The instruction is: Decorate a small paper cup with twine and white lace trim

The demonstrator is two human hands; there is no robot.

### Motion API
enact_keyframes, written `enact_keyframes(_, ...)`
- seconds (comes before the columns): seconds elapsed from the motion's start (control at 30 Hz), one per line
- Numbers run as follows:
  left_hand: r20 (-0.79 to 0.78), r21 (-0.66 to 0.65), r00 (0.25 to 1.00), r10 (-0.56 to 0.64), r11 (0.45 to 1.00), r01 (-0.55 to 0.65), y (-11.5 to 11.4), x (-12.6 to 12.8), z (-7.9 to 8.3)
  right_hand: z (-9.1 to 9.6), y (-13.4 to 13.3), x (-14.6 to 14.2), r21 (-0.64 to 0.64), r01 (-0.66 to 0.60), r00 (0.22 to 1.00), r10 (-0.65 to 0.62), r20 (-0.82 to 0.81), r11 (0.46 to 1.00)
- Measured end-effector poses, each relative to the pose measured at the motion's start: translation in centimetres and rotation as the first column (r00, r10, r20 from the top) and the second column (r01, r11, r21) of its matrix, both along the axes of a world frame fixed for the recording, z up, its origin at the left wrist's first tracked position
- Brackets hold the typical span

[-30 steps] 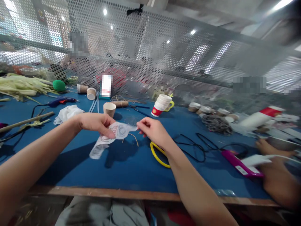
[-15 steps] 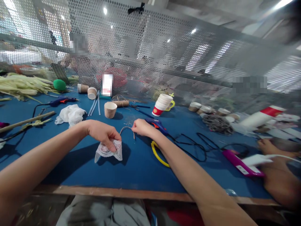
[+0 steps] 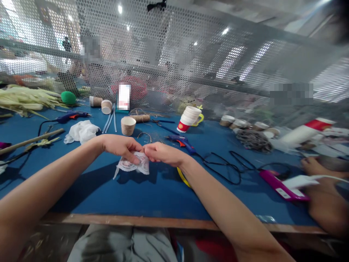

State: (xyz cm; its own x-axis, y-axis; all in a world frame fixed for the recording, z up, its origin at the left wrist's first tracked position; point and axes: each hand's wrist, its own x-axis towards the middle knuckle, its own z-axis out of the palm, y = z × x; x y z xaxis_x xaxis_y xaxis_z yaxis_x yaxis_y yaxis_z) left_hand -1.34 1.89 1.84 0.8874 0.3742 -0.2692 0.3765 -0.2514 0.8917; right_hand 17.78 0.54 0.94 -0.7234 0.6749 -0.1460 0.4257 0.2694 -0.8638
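Note:
My left hand (image 3: pixel 122 148) is closed, thumb and fingers pinching a small piece of white lace (image 3: pixel 133 164) that hangs just above the blue table. Against its fingertips, my right hand (image 3: pixel 160 153) is pinched at the lace's upper right corner. A thin brown twine (image 3: pixel 145 134) arcs up behind both hands; its ends run out of sight at the fingers. Beyond the hands stands a brown paper cup (image 3: pixel 128 126). A blue glue gun (image 3: pixel 182 143) lies to the right, and a yellow ring (image 3: pixel 183 177) is partly under my right forearm.
White crumpled cloth (image 3: pixel 81 131) and another glue gun (image 3: pixel 71 116) lie left. Stacked paper cups (image 3: pixel 188 119) stand at the back, near a twine roll (image 3: pixel 141 118). A black cable (image 3: pixel 222 167) and purple power strip (image 3: pixel 283 185) lie right, beside another person's arm (image 3: pixel 324 189).
My right hand has come left and nearer, from holding the twine out to meeting my left hand. The lace has shifted slightly right and up, and the twine now bows up behind the hands.

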Motion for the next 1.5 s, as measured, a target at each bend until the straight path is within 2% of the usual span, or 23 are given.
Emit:
enact_keyframes(0.17,-0.071,0.015,0.995,0.075,0.997,-0.074,0.8,-0.8,-0.3,0.1,-0.8,2.0,0.007,0.124,0.992,-0.124,-0.002,0.992)
enact_keyframes(0.27,-0.147,0.074,0.98,0.136,0.989,-0.126,1.8,-1.8,-1.3,-0.8,0.0,2.6,0.102,0.189,0.98,-0.194,0.038,0.977)
enact_keyframes(0.33,-0.214,0.161,0.958,0.191,0.974,-0.158,2.5,-2.3,-2.0,-1.6,0.5,2.8,0.225,0.225,0.954,-0.262,0.148,0.948)
enact_keyframes(0.43,-0.282,0.369,0.907,0.313,0.908,-0.199,3.3,-2.9,-2.8,-2.4,1.2,2.8,0.461,0.168,0.862,-0.357,0.36,0.871)
enact_keyframes(0.5,-0.294,0.501,0.881,0.37,0.845,-0.187,3.7,-3.1,-3.0,-2.6,1.6,2.8,0.545,0.112,0.808,-0.395,0.436,0.831)
enact_keyframes(0.57,-0.286,0.587,0.871,0.399,0.792,-0.17,3.9,-3.2,-3.1,-2.6,1.9,3.0,0.577,0.099,0.784,-0.421,0.456,0.811)
enact_keyframes(0.83,-0.236,0.753,0.85,0.472,0.641,-0.147,3.7,-3.4,-3.0,-3.0,1.8,3.5,0.672,0.044,0.714,-0.494,0.497,0.739)
enact_keyframes(1.27,-0.341,0.754,0.835,0.432,0.656,-0.031,3.2,-3.5,-2.7,-2.8,-0.6,3.1,0.736,-0.143,0.657,-0.492,0.571,0.662)
enact_keyframes(1.5,-0.376,0.761,0.829,0.414,0.649,0.021,3.0,-3.6,-2.5,-2.9,-1.0,3.0,0.734,-0.201,0.625,-0.493,0.606,0.648)
